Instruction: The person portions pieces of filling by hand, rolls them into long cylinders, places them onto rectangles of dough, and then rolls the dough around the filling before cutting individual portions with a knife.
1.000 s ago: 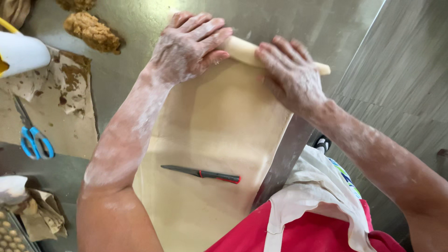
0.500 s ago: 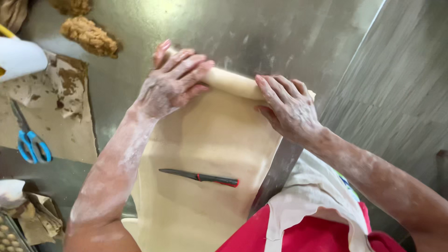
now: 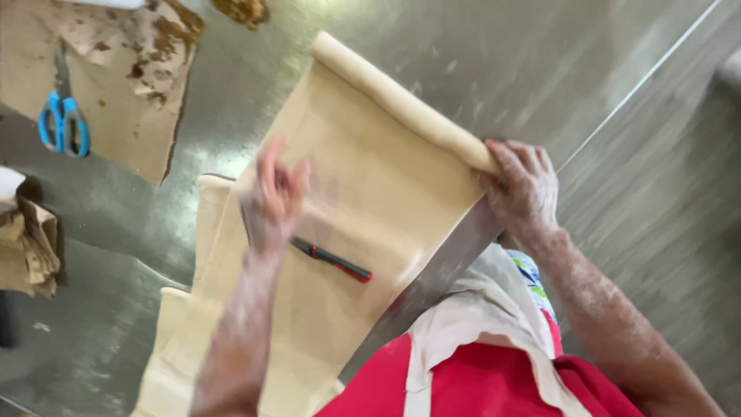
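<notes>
right hand (image 3: 521, 189) grip holds dough roll (image 3: 401, 100) end | left hand (image 3: 274, 197) blurred, grip unclear

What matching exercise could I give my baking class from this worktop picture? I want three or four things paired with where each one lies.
Things:
1. knife
2. scissors
3. right hand
4. brown paper sheet

Places:
A. at the near end of the rolled-up dough
B. on the flat dough sheet, beside the blurred left hand
C. on the steel table, far left, stained
D. on top of the brown paper

Pairs: 1-B, 2-D, 3-A, 4-C
</notes>
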